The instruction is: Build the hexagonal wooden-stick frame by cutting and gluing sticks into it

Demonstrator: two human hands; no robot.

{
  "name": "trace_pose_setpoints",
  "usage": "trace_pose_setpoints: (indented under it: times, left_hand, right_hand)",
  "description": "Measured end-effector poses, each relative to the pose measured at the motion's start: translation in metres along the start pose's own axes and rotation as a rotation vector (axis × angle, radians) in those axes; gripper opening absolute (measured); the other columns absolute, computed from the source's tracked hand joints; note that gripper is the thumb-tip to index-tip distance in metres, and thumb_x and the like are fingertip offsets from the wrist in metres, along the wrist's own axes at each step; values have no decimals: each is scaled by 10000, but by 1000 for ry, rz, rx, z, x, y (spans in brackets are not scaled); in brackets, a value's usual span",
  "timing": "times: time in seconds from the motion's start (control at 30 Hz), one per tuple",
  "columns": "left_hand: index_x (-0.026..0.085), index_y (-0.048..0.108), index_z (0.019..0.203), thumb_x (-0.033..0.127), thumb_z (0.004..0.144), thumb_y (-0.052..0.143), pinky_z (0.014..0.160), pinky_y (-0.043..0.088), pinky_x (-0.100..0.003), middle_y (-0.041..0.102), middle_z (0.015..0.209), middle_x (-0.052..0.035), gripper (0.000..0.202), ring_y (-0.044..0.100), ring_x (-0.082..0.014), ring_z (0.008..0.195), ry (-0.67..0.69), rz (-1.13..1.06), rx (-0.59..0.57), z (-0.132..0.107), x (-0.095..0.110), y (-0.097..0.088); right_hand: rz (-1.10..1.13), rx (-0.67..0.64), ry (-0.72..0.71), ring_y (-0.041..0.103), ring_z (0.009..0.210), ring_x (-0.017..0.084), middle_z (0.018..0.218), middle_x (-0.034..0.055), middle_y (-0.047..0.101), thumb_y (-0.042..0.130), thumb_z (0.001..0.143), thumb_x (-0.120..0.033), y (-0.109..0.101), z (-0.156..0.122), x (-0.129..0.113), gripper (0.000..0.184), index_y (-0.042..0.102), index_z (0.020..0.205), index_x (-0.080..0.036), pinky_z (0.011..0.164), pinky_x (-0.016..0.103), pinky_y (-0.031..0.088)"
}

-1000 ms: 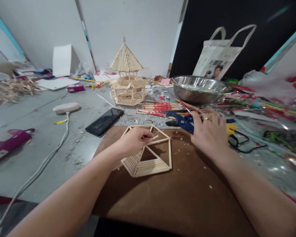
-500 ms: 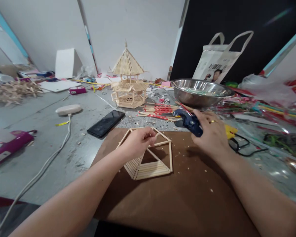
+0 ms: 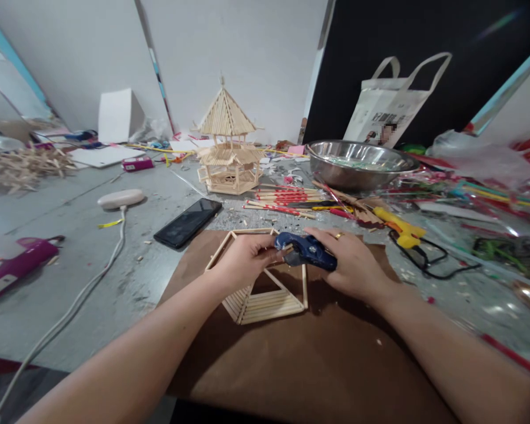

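On brown sheeting [image 3: 318, 353], a pale polygonal wooden-stick frame [image 3: 271, 304], near panels [image 3: 237, 304] partly slatted, left hand [image 3: 246, 258] above it pinching a short stick [image 3: 288, 249], right hand [image 3: 353, 262] gripping blue hand cutters [image 3: 313, 252] at its end.

Soft, cool indoor light, its source out of view, spreads across a grey tabletop [image 3: 79, 235], brightening to a pale sheen left of the matte brown sheet [image 3: 318, 353]. Shadows darken that sheet beneath a many-sided frame of pale wooden sticks [image 3: 271, 303] and the bare forearms [image 3: 159, 330]. Highlights glint on a round stainless-steel basin [image 3: 362, 172]; faint coloured flare streaks a tall black panel [image 3: 424, 29]. Wide-angle distortion tilts the wall's seams and stretches the forearms. A heap of pale wood pieces [image 3: 22, 168], far left, blurs; pixelation masks part of a white carrier bag [image 3: 366, 112].
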State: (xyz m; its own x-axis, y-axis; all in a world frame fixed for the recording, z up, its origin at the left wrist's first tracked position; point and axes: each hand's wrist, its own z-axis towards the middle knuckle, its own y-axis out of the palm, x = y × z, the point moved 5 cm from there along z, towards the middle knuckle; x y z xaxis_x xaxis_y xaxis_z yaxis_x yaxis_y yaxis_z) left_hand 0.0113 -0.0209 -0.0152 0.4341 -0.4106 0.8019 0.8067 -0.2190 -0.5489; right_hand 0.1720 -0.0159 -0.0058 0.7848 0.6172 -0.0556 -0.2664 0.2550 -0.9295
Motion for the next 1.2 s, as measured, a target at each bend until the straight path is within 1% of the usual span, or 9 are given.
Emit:
trace_pose_setpoints:
  times: [0.17, 0.27, 0.43, 0.6, 0.8, 0.97, 1.2]
  left_hand:
    - [122, 577, 737, 271, 743, 453, 656, 405, -213, 590, 820, -9, 194, 514, -122, 769, 0, -44, -40, -1, -2, 3]
    - [125, 575, 741, 257, 741, 454, 668, 406, -220, 591, 825, -7, 180, 512, -113, 759, 10, -41, -48, -1, 0, 2]
    - [120, 575, 739, 217, 736, 447, 675, 406, -221, 594, 810, -11, 160, 516, -110, 744, 32, -35, -41, -1, 2, 1]
    - [123, 572, 708, 199, 724, 457, 690, 403, -224, 592, 809, -5, 139, 517, -111, 749, 21, -2, -40, -2, 3, 1]
    - [119, 574, 710, 187, 723, 459, 678, 403, -218, 578, 723, -4, 134, 511, -114, 734, 20, -21, -41, -2, 5, 0]
    - [118, 573, 683, 158, 703, 470, 652, 404, -212, 553, 645, 4, 112, 505, -111, 685, 36, -51, -31, -1, 6, 0]
    - [110, 558, 655, 195, 718, 457, 613, 402, -205, 535, 639, -5, 147, 485, -104, 646, 33, -70, -26, -2, 8, -1]
  right_hand:
    - [50, -28, 7, 510, 868, 217, 1039, 72, 551, 457, 546, -108, 3, -1, -2, 638, 386, 1173, -204, 744, 342, 384]
    - [64, -37, 9, 508, 885, 213, 1045, 66, 551, 453, 544, -103, 4, -2, -2, 631, 388, 1164, -203, 751, 335, 385]
    - [57, -55, 21, 506, 897, 213, 1051, 64, 546, 457, 569, -113, 5, -2, -2, 595, 391, 1153, -205, 754, 330, 382]
    - [39, -64, 21, 512, 872, 212, 1047, 68, 547, 458, 554, -100, 4, -2, -2, 600, 400, 1143, -200, 746, 326, 385]
    - [52, -69, 31, 507, 897, 213, 1012, 65, 561, 465, 568, -117, 3, -2, -2, 551, 425, 1112, -197, 757, 321, 384]
    - [67, -85, 38, 521, 876, 213, 976, 62, 571, 476, 563, -134, 5, 0, -2, 512, 444, 1070, -189, 747, 315, 389]
    - [89, -58, 29, 550, 812, 203, 900, 34, 596, 477, 605, -176, 5, 0, -5, 414, 451, 1015, -219, 678, 291, 401]
